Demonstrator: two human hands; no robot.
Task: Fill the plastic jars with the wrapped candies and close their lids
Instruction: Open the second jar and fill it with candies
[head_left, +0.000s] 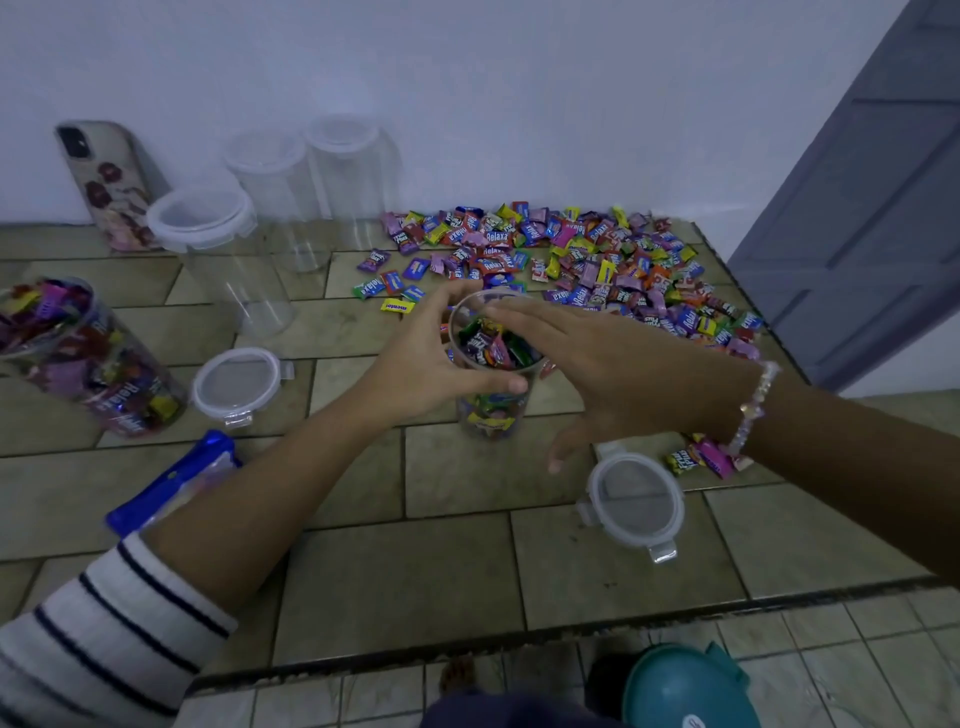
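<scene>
Two hands meet at an open jar (493, 410) standing midway across a tiled tabletop (457, 571): the left hand (431, 358) wraps thumb and fingers round the clear wall just under the rim, while the right hand (597, 374) lies flat over the mouth, fingers straight and together, thumb hanging below. The jar is part-filled with wrapped candies (493, 345). Nearest the camera, past the table's edge, a teal container (680, 686) sits on the tiled floor (857, 649), and a striped sleeve (104, 623) covers the left forearm. A beaded bracelet (753, 410) circles the right wrist. On the table near the jar, to its right, a loose lid (636, 499) lies flat, with a few stray candies (701, 457) close by under the wrist. A blue packet (171, 483) lies to the left, and a second lid (236, 382) lies past it. At the left edge a full jar (88, 358), its mouth uncovered, is packed with candies to the top. Behind the held jar the main candy pile (597, 260) spreads over the table's right rear corner. Three empty jars (218, 249) with lids on stand at the left rear, and a phone (106, 182) in a floral case leans against the white wall (519, 78). A grey door (857, 208) stands at right.
</scene>
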